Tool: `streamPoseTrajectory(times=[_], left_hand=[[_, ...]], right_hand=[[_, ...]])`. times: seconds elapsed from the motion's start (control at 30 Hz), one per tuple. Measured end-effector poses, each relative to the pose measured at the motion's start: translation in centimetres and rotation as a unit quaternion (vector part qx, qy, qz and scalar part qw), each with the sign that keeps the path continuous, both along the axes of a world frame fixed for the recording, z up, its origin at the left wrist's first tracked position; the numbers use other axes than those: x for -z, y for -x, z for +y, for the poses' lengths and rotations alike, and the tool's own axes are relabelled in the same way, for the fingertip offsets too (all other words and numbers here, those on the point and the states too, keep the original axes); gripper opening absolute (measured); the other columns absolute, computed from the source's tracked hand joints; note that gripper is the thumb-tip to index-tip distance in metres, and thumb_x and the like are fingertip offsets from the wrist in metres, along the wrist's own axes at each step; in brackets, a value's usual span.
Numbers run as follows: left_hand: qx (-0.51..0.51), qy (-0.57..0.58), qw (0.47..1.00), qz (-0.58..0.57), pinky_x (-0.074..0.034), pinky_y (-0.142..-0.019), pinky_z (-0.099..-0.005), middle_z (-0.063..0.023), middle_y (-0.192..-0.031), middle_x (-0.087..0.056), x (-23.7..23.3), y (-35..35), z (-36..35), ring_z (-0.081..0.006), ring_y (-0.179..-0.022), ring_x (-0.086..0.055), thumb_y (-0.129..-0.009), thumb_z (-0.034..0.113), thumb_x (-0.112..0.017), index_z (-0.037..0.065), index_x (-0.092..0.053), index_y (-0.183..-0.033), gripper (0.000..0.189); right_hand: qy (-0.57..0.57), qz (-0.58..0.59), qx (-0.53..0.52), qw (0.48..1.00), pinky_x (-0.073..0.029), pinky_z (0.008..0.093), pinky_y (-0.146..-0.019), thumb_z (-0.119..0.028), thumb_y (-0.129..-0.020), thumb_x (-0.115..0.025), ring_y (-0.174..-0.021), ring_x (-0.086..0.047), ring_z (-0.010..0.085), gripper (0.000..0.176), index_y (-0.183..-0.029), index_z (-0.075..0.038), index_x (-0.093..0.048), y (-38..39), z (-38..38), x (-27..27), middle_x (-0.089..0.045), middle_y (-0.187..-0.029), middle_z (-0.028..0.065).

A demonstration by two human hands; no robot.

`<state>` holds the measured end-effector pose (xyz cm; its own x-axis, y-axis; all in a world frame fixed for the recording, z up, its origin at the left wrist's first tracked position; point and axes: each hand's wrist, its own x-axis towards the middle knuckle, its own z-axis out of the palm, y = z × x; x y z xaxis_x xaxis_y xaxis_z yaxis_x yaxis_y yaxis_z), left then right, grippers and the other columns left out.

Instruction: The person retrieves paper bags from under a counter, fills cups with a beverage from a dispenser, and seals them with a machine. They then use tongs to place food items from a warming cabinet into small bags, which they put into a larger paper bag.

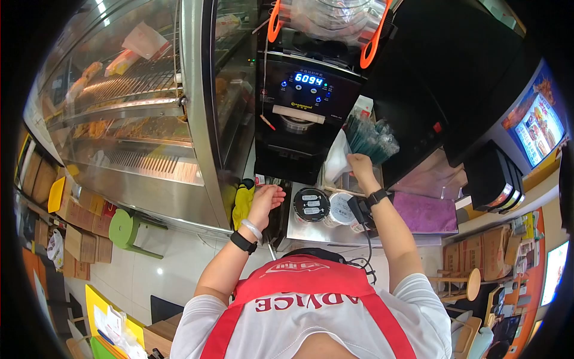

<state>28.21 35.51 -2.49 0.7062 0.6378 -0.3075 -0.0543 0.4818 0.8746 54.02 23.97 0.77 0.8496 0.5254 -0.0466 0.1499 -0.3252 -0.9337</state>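
My right hand (360, 167) pinches the edge of a white plastic bag (338, 154) beside the black cup-sealing machine (299, 128). Below it on the counter stand a cup with a black printed top (311, 204) and a cup with a white printed top (341, 208). My left hand (266, 202) hovers in front of the machine's lower left side, its fingers loosely stretched and nothing in them. A yellow cloth or glove (243, 202) hangs just left of it. A black handheld device with a cord (359, 210) lies near my right wrist.
A glass food warmer (143, 119) fills the left side. Behind my right hand are wrapped green straws (372, 140). A purple cloth (423, 212) covers the counter on the right. A green stool (124, 229) stands on the floor at left.
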Motion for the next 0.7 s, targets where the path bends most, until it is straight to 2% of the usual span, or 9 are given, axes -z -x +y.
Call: streamPoseTrajectory(times=[0.13, 0.2, 0.37, 0.43, 0.47, 0.5, 0.57, 0.63, 0.7], left_hand=[[0.011, 0.003, 1.000, -0.004, -0.043, -0.067, -0.0235, -0.0062, -0.081, -0.058, -0.2, -0.3, 0.0, -0.0129, -0.072, -0.055, -0.084, 0.022, -0.044, 0.006, -0.051, -0.087, 0.018], [0.007, 0.002, 1.000, -0.007, -0.042, -0.066, -0.0226, -0.0047, -0.079, -0.059, -0.2, -0.5, -0.1, -0.0114, -0.072, -0.054, -0.084, 0.022, -0.044, 0.007, -0.053, -0.085, 0.018], [0.005, -0.009, 1.000, -0.017, -0.042, -0.067, -0.0222, -0.0039, -0.078, -0.058, -0.5, -1.0, -0.5, -0.0110, -0.071, -0.054, -0.083, 0.020, -0.044, 0.006, -0.053, -0.084, 0.016], [0.000, -0.009, 1.000, -0.019, -0.042, -0.067, -0.0221, -0.0036, -0.077, -0.057, -0.8, -1.4, -0.7, -0.0108, -0.071, -0.054, -0.083, 0.019, -0.044, 0.006, -0.053, -0.084, 0.015], [-0.015, -0.027, 0.999, -0.033, -0.042, -0.067, -0.0220, -0.0035, -0.077, -0.057, -0.8, -1.4, -0.9, -0.0105, -0.072, -0.054, -0.083, 0.018, -0.044, 0.006, -0.053, -0.083, 0.014], [-0.029, -0.045, 0.998, -0.045, -0.041, -0.067, -0.0219, -0.0034, -0.077, -0.057, -1.0, -1.4, -1.1, -0.0103, -0.073, -0.054, -0.083, 0.017, -0.045, 0.006, -0.053, -0.083, 0.014], [-0.025, -0.066, 0.995, -0.068, -0.041, -0.068, -0.0218, -0.0036, -0.078, -0.058, -1.9, -1.5, -1.4, -0.0103, -0.074, -0.054, -0.083, 0.017, -0.045, 0.006, -0.053, -0.083, 0.014], [-0.026, -0.084, 0.992, -0.091, -0.041, -0.068, -0.0216, -0.0038, -0.078, -0.058, -3.4, -1.5, -2.2, -0.0104, -0.075, -0.054, -0.083, 0.017, -0.045, 0.005, -0.054, -0.083, 0.014], [0.050, -0.076, 0.987, -0.131, -0.043, -0.072, -0.0240, -0.0067, -0.081, -0.058, -4.9, -1.3, -2.8, -0.0133, -0.076, -0.055, -0.084, 0.016, -0.044, 0.004, -0.052, -0.082, 0.015]], right_hand=[[0.006, -0.055, -0.006, 0.998, -0.035, 0.0224, -0.042, -0.024, -0.078, -0.057, -0.046, -0.047, 0.0095, 0.024, -0.068, -0.003, -0.061, -0.6, 0.0, -0.2, -0.053, -0.058, 0.0013], [-0.170, 0.031, 0.012, 0.985, -0.037, 0.0220, -0.046, -0.021, -0.078, -0.057, -0.049, -0.047, 0.0093, 0.020, -0.070, -0.003, -0.062, -0.1, -0.2, -2.2, -0.055, -0.060, 0.0008], [-0.136, 0.058, 0.027, 0.989, -0.035, 0.0225, -0.048, -0.015, -0.079, -0.055, -0.051, -0.045, 0.0078, 0.019, -0.067, -0.002, -0.060, 0.3, -1.0, -4.4, -0.053, -0.058, -0.0005], [-0.159, -0.206, 0.079, 0.962, -0.036, 0.0224, -0.049, -0.014, -0.079, -0.053, -0.051, -0.046, 0.0087, 0.020, -0.066, 0.001, -0.057, 0.4, -1.3, -5.6, -0.053, -0.057, 0.0024], [-0.078, -0.236, 0.053, 0.967, -0.039, 0.0213, -0.055, -0.011, -0.078, -0.052, -0.058, -0.050, 0.0087, 0.018, -0.066, 0.002, -0.054, 0.5, -1.7, -6.3, -0.058, -0.064, 0.0068], [-0.078, -0.235, 0.054, 0.967, -0.039, 0.0213, -0.055, -0.011, -0.078, -0.052, -0.058, -0.050, 0.0087, 0.018, -0.066, 0.002, -0.054, 0.9, -1.9, -6.6, -0.058, -0.064, 0.0068], [-0.221, -0.290, 0.076, 0.928, -0.040, 0.0199, -0.062, -0.005, -0.077, -0.052, -0.067, -0.051, 0.0077, 0.015, -0.064, 0.002, -0.051, 1.1, -1.9, -7.3, -0.062, -0.078, 0.0084], [-0.318, -0.199, 0.040, 0.926, -0.040, 0.0222, -0.071, 0.001, -0.075, -0.050, -0.078, -0.053, 0.0111, 0.011, -0.064, -0.001, -0.049, 2.9, -3.0, -9.5, -0.059, -0.096, 0.0116], [-0.413, -0.111, -0.012, 0.904, -0.041, 0.0237, -0.070, 0.001, -0.076, -0.050, -0.077, -0.053, 0.0118, 0.010, -0.068, -0.004, -0.045, 4.9, -4.4, -11.0, -0.058, -0.094, 0.0111]])
